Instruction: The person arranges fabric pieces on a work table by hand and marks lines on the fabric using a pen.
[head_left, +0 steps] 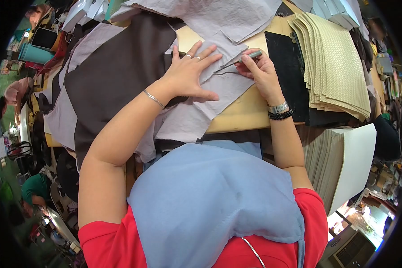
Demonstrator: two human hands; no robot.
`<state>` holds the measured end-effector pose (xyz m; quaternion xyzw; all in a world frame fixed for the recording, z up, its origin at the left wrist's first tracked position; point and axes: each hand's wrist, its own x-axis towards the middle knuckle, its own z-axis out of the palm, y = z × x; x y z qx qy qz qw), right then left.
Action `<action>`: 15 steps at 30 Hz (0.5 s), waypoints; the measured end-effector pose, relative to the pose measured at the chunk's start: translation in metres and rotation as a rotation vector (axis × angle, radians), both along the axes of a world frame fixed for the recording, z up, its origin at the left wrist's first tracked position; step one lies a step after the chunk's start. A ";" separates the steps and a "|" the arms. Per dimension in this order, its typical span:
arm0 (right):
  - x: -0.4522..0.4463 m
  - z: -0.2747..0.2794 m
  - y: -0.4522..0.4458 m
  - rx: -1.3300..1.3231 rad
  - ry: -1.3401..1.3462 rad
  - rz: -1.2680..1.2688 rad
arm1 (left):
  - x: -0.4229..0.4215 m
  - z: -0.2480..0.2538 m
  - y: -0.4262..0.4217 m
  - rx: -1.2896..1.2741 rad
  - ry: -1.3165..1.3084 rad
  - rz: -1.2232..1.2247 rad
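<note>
My left hand (190,73) lies with fingers spread, pressing on a greyish-lilac sheet of leather or cloth (230,91) on the yellow work board (236,117). In my right hand (261,73) is an awl (253,55) with a grey-green handle, pinched between thumb and fingers. Its thin dark shaft slants down to the left, toward the sheet between my hands. A dark line or slit shows on the sheet near the tip; whether the tip touches is too small to tell. Left of my left hand spreads a large dark brown piece of leather (116,67).
Right of the board are a black piece (281,67) and a stack of textured cream sheets (337,64). A thick stack of white boards (350,156) stands at lower right. More lilac material (201,15) lies at the far side. Another person in green (35,187) is at the left.
</note>
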<state>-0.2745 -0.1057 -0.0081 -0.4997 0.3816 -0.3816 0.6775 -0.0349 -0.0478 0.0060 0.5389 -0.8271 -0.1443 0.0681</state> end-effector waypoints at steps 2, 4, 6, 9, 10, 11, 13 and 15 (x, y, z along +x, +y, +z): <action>0.001 0.001 0.000 -0.021 0.014 0.021 | 0.000 0.001 0.000 0.005 0.002 0.002; 0.001 0.000 -0.001 -0.034 0.017 0.029 | 0.000 0.000 0.000 0.006 0.000 0.000; 0.002 0.000 -0.001 -0.037 0.005 0.030 | 0.000 0.000 0.000 0.006 -0.001 0.001; 0.003 0.004 0.000 -0.019 -0.006 0.013 | 0.000 0.000 0.000 0.001 -0.003 -0.001; 0.002 0.005 -0.001 -0.005 0.008 0.008 | 0.000 0.000 0.000 -0.002 -0.004 -0.002; 0.001 0.006 -0.001 0.008 0.023 0.003 | 0.001 0.000 0.000 -0.005 -0.005 -0.003; 0.001 0.005 -0.002 0.007 0.027 0.013 | 0.001 0.000 -0.001 0.000 -0.008 -0.002; 0.001 0.005 -0.002 0.004 0.032 0.017 | 0.000 0.000 -0.001 0.003 -0.009 0.000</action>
